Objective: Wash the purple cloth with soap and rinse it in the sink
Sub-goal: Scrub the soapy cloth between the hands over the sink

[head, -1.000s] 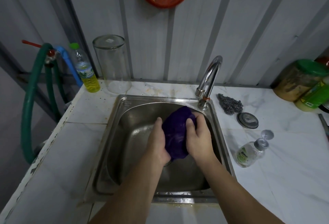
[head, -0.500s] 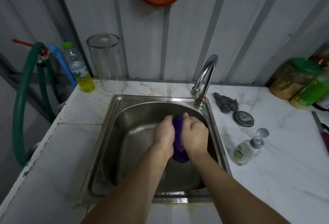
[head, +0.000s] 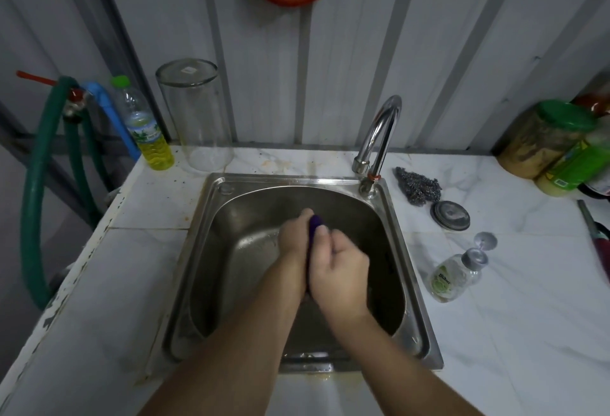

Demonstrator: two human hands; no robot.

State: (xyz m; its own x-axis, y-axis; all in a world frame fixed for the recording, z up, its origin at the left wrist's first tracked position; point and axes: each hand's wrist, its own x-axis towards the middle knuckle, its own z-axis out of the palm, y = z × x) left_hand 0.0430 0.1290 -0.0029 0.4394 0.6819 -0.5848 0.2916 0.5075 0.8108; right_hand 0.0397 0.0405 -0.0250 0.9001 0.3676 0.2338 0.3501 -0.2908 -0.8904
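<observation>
The purple cloth [head: 312, 234] is squeezed between my two hands over the steel sink [head: 237, 217]. Only a thin purple strip of it shows between the palms. My left hand [head: 293, 237] presses on it from the left and my right hand [head: 340, 267] from the right, both closed around it. The chrome tap [head: 379, 131] stands at the sink's back right corner, with no water visibly running. A clear soap pump bottle [head: 454, 275] lies on its side on the counter to the right of the sink.
A steel scourer [head: 417, 186] and a round metal lid [head: 450, 215] lie right of the tap. Green-lidded jars [head: 548, 138] stand at the far right. A yellow-liquid bottle [head: 145, 131] and a tall clear container [head: 194, 115] stand at the back left. Green hose [head: 33, 184] hangs left.
My hands have closed together, bunching the spread-out cloth into a thin wad pressed between the palms. The view shifted slightly to the left.
</observation>
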